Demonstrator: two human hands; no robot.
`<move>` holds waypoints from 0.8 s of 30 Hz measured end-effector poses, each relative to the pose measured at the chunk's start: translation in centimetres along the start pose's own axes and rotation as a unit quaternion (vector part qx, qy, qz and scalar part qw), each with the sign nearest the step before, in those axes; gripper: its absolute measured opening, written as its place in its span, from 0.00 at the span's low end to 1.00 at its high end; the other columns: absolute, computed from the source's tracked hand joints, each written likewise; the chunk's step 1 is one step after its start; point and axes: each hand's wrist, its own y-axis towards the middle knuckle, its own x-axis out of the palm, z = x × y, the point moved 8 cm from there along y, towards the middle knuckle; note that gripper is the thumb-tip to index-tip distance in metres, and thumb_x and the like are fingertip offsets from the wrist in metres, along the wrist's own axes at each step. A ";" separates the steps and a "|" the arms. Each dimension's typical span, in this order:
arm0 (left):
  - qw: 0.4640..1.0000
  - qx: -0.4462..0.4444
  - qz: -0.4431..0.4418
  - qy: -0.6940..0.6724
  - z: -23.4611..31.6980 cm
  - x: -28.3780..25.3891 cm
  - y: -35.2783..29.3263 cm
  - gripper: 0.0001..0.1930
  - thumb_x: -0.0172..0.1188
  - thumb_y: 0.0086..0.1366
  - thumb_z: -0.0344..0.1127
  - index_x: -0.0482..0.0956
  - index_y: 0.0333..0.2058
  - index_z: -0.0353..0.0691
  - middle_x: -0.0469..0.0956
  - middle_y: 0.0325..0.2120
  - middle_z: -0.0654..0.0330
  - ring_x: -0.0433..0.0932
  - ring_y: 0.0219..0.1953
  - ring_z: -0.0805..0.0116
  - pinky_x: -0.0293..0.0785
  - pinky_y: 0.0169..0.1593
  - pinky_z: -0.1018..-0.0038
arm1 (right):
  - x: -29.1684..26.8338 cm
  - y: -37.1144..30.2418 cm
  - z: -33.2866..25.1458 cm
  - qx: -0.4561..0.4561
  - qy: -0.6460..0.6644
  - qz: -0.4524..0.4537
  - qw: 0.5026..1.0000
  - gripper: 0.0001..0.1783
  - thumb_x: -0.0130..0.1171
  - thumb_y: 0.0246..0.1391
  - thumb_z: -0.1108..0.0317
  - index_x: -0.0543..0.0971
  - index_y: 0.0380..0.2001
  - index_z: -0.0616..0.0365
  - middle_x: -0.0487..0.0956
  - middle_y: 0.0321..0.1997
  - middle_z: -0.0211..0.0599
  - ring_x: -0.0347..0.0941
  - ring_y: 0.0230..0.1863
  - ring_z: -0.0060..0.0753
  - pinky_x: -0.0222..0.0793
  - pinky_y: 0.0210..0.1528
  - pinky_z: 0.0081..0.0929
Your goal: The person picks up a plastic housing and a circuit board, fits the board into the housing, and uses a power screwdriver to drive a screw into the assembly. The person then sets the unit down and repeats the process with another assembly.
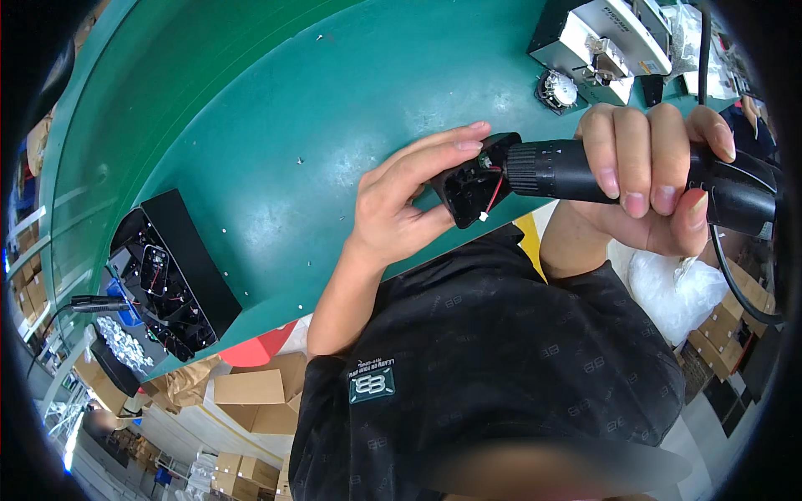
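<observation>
In my left hand (393, 204) is a small black plastic housing (461, 194), its hollow side turned to the right. Red and dark thin wires run out of it, ending in a little white connector (484, 216). My right hand (643, 171) wraps round a thick black electric screwdriver (555, 167), which lies nearly level. Its ridged front collar is right up against the housing. The tip is hidden, so I cannot tell whether it touches a screw.
A black bin (196, 259) of black wired parts stands at the left, beside a heap of small pale pieces (125, 344) and another corded black tool (96, 304). At the upper right are a round silver part (558, 90) and a white box (614, 33). A black cable (735, 288) hangs at right.
</observation>
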 end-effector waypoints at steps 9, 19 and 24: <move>0.998 -0.026 -0.005 -0.048 -0.8 -0.7 -0.4 0.25 0.68 0.48 0.22 0.76 0.48 0.36 0.78 0.47 0.48 0.80 0.47 0.59 0.81 0.40 0.74 | 0.1 0.3 1.0 0.009 0.051 -0.022 0.998 0.24 0.51 0.55 0.67 0.64 0.57 0.48 0.69 0.29 0.24 0.68 0.30 0.20 0.63 0.37 0.23; 0.999 -0.032 0.017 -0.027 -1.2 -0.8 -0.9 0.25 0.68 0.48 0.22 0.77 0.47 0.38 0.78 0.47 0.50 0.80 0.47 0.60 0.81 0.39 0.75 | 1.3 1.0 2.1 0.011 0.026 -0.060 0.998 0.39 0.59 0.49 0.35 0.64 0.58 0.44 0.72 0.30 0.23 0.70 0.29 0.19 0.64 0.34 0.21; 0.998 -0.030 0.012 -0.051 -1.2 -0.7 -0.8 0.25 0.67 0.47 0.21 0.77 0.47 0.37 0.78 0.47 0.50 0.79 0.47 0.60 0.80 0.42 0.74 | 1.1 1.3 1.8 0.038 0.033 -0.079 0.996 0.38 0.57 0.49 0.34 0.66 0.59 0.39 0.73 0.36 0.27 0.71 0.31 0.23 0.64 0.36 0.23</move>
